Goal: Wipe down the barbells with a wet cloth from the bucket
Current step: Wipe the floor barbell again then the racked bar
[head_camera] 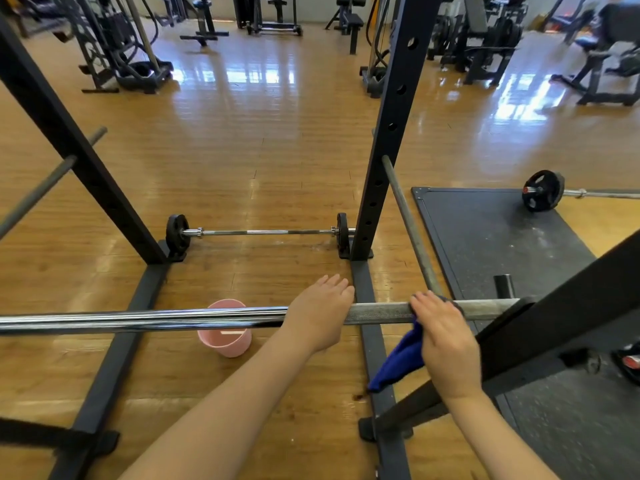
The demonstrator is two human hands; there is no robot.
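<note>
A long steel barbell (138, 318) lies across the rack at waist height, running left to right through the lower view. My right hand (445, 337) presses a blue cloth (398, 362) onto the knurled part of the bar near the right upright; the cloth's tail hangs below. My left hand (320, 311) rests flat on top of the bar, fingers straight and together, just left of the cloth. A pink bucket (225, 341) stands on the floor under the bar, partly hidden by it. A second barbell (263, 232) with small black plates lies on the floor beyond.
Black rack uprights (388, 140) and base rails (114, 351) frame the spot. Grey safety bars (408, 223) slant at both sides. A dark rubber mat (491, 244) at right carries a third plated barbell (543, 190). Gym machines stand along the far wall on the wooden floor.
</note>
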